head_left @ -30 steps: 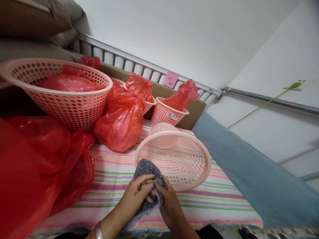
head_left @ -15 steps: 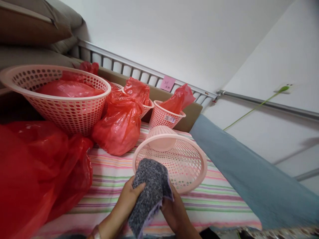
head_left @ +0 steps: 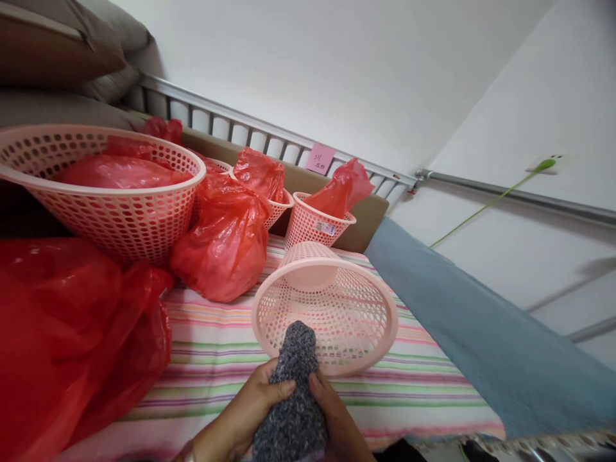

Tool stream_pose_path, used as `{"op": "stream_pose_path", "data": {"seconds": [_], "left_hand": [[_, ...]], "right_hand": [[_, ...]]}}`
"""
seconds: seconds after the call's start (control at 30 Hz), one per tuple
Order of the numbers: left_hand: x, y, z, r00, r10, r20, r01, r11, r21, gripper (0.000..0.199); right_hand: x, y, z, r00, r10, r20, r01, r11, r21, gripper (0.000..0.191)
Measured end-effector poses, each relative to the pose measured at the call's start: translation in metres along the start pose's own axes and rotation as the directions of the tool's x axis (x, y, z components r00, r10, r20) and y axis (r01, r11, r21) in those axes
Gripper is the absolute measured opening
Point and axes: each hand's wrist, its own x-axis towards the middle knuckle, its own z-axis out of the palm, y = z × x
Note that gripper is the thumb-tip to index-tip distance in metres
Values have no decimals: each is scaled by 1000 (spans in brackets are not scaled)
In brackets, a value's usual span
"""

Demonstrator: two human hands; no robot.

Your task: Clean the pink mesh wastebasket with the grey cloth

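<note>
A dark grey speckled cloth [head_left: 293,404], folded or bunched narrow, is gripped between my two hands. My left hand [head_left: 255,404] closes on its left side with the thumb on top. On the right side my right hand [head_left: 334,410] presses it, thumb up too. The cloth's tip overlaps the near rim of a pink perforated plastic basket [head_left: 385,333], which lies on its side with its mouth toward me. Nothing shows inside that basket. My fingers under the cloth are hidden.
Left stands a large pink basket [head_left: 120,224] with red plastic inside. Red plastic bags [head_left: 221,250] lie around it, one big bag [head_left: 62,333] nearest me. Further back is a smaller basket [head_left: 308,224] holding a red bag. Striped cloth [head_left: 212,359] covers the surface; a metal rail [head_left: 216,109] runs behind.
The grey cloth, which hung wide with a purplish edge showing, is now gathered narrower between my hands. My right hand has come up along its side, thumb on top.
</note>
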Motion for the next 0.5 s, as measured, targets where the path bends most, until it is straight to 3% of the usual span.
{"op": "stream_pose_path", "data": {"seconds": [0.07,0.13,0.2,0.27,0.3,0.37,0.4,0.43,0.47,0.5], "left_hand": [[2,1,-4,1000,1,-11,0,990,142,36],[2,7,-8,996,81,-35,-60,913,404,32],[1,18,-13,970,230,-80,-119,734,668,26],[1,30,-20,886,432,-166,-119,560,820,27],[2,35,-24,820,527,-225,-93,510,855,30],[8,41,-35,698,633,-334,-15,479,878,45],[12,42,-41,686,631,-362,18,483,875,55],[17,41,-46,706,602,-373,35,496,867,63],[23,38,-50,747,556,-365,36,515,857,65],[29,36,-53,787,507,-351,29,539,842,62]], "right_hand": [[-2,2,1,999,49,13,-50,998,34,59],[0,-1,-2,998,58,-4,-58,998,3,55],[7,-15,-8,998,-3,-56,-1,997,-81,52],[22,-39,-17,968,-185,-172,130,948,-290,52],[33,-55,-23,920,-325,-218,203,873,-444,52],[60,-86,-32,723,-632,-279,233,603,-763,52],[76,-99,-36,641,-741,-201,241,443,-864,50],[92,-109,-39,588,-800,-119,222,300,-928,47],[108,-115,-40,560,-827,-38,191,174,-966,45],[125,-117,-40,570,-821,27,143,66,-988,45]]}}
